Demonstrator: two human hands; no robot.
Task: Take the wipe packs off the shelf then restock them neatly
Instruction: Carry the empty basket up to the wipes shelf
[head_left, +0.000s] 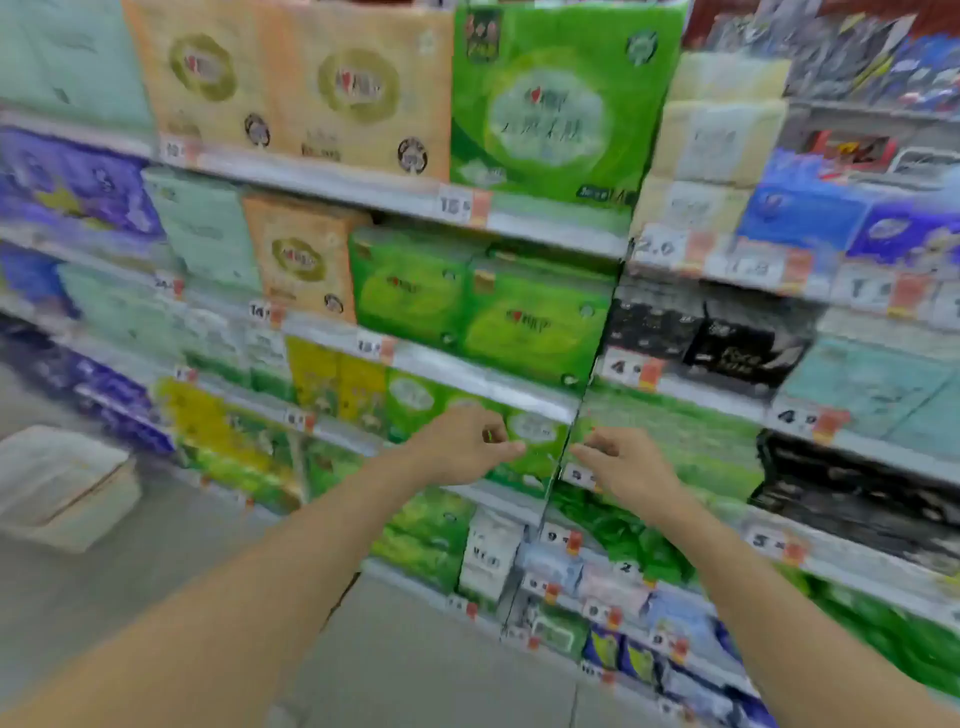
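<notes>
The whole view is blurred by motion. Both my arms reach toward a store shelf full of tissue and wipe packs. My left hand (465, 447) is in front of a green pack (535, 441) on a middle shelf, fingers loosely curled and pointing right, holding nothing that I can see. My right hand (621, 460) is just right of the shelf's upright divider (563, 457), fingers loosely bent toward the left, in front of other green packs (691, 441). The two hands are a short gap apart. Small wipe packs (558, 631) sit on the lowest shelves.
Larger green (540, 322), orange (304, 260) and pale teal (208, 228) packs fill the upper shelves. Black packs (737, 338) are at right. A white carton (62, 483) lies on the grey floor (415, 649) at left. Price tags line each shelf edge.
</notes>
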